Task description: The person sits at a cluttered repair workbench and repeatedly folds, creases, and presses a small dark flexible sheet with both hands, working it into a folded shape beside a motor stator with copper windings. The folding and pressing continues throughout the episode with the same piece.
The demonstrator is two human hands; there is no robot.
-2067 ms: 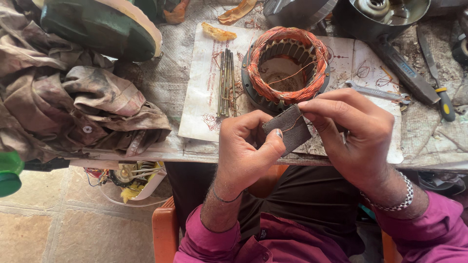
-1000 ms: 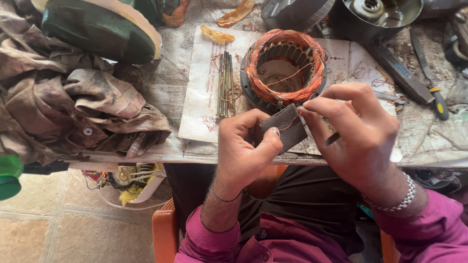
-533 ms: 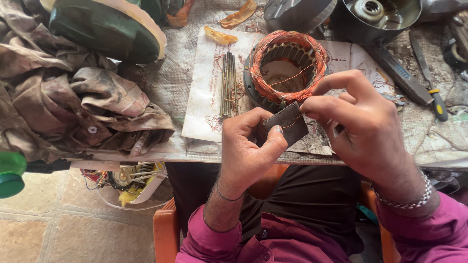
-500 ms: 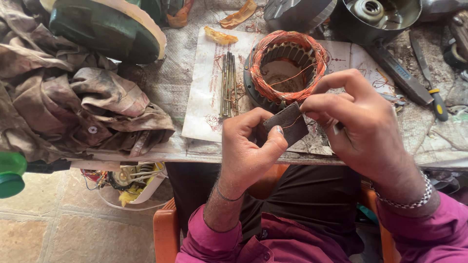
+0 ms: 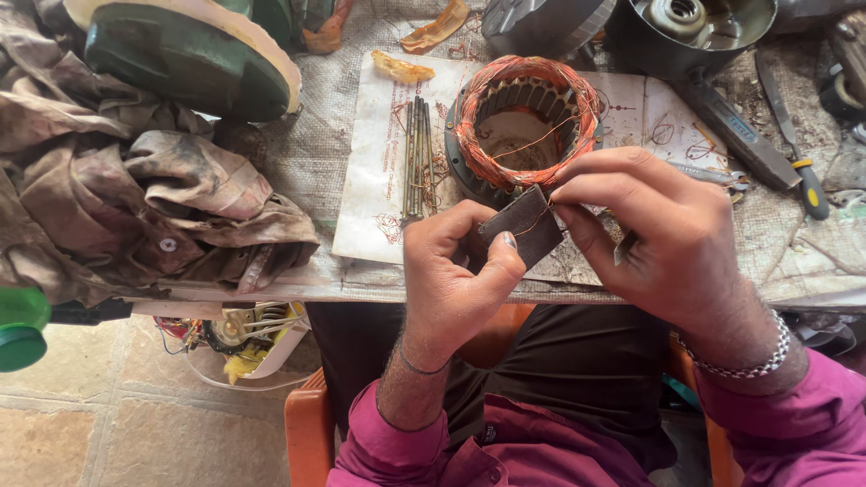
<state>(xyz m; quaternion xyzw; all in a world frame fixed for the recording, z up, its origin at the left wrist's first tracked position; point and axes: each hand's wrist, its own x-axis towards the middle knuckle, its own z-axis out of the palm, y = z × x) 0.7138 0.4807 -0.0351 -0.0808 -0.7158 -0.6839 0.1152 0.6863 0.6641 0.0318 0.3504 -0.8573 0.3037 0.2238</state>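
Observation:
My left hand [image 5: 456, 271] pinches a small dark folded pad [image 5: 523, 225] between thumb and fingers, over the near edge of the workbench. My right hand [image 5: 654, 230] is closed on a thin copper wire [image 5: 539, 216] right at the pad's top edge. The wire runs back to a round motor stator [image 5: 525, 122] wound with copper coils, which sits on a stained paper sheet [image 5: 374, 171] just beyond my hands. A bundle of thin dark rods [image 5: 415, 158] lies on the paper left of the stator.
A pile of dirty rags [image 5: 135, 198] covers the left of the bench, with a green rounded housing [image 5: 180, 54] behind it. Metal motor covers [image 5: 695, 27], a flat file [image 5: 735, 126] and a yellow-handled tool [image 5: 798, 153] lie at the right. A green bottle [image 5: 18, 329] stands at far left.
My right hand has shifted slightly, its fingers pinching the wire nearer the pad's top edge. My left hand keeps holding the pad in the same place.

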